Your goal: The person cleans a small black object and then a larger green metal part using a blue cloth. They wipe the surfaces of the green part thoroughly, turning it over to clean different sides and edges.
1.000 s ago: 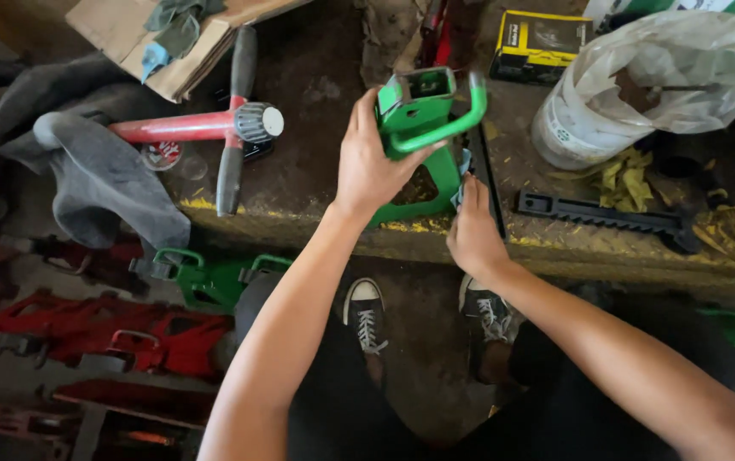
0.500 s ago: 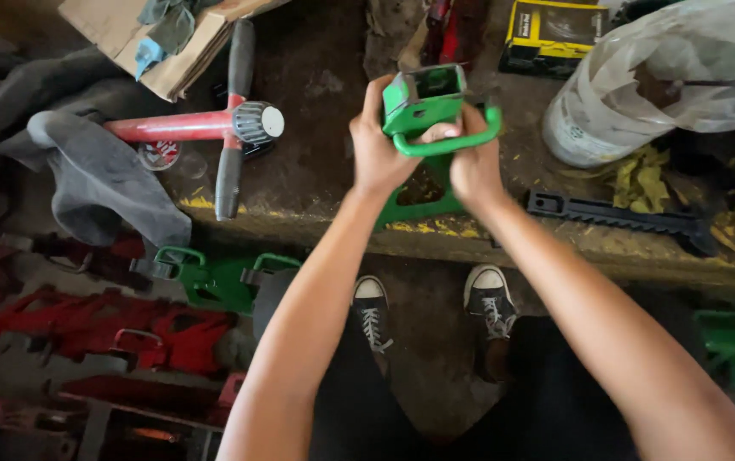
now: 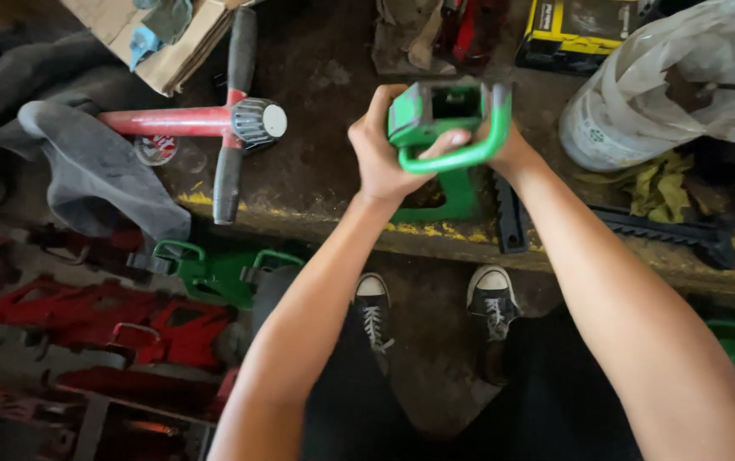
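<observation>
Gripping a green metal housing [image 3: 436, 115] w/ both hands, the person holds it up over the front edge of the counter [image 3: 316, 171], at about 12 o'clock from the body. Left hand [image 3: 385, 154] is wrapped tight round the housing's left side, thumb hooked over the green loop handle [image 3: 461, 158]. Right hand [image 3: 504, 145] is mostly hidden behind the housing and loop; its grip looks closed on the right side, but the fingers can't be seen.

Progress, judging by what shows: the piece is lifted and in hand, tipped so its square open end faces the camera; nothing is fitted into that opening yet. A second green piece [image 3: 449, 196] sits just below on the counter edge, and a black toothed bar [image 3: 649, 226] lies at 3 o'clock, apart from both. So prob. early-to-mid.

Orientation: long axis runs roughly away from the viewer, open mouth pointing up toward the head; loop handle hangs at 6 o'clock.

Nearby: red T-handled tool [image 3: 214, 124] at 9 o'clock, white bucket in a plastic bag [image 3: 641, 94] at 2 o'clock.
</observation>
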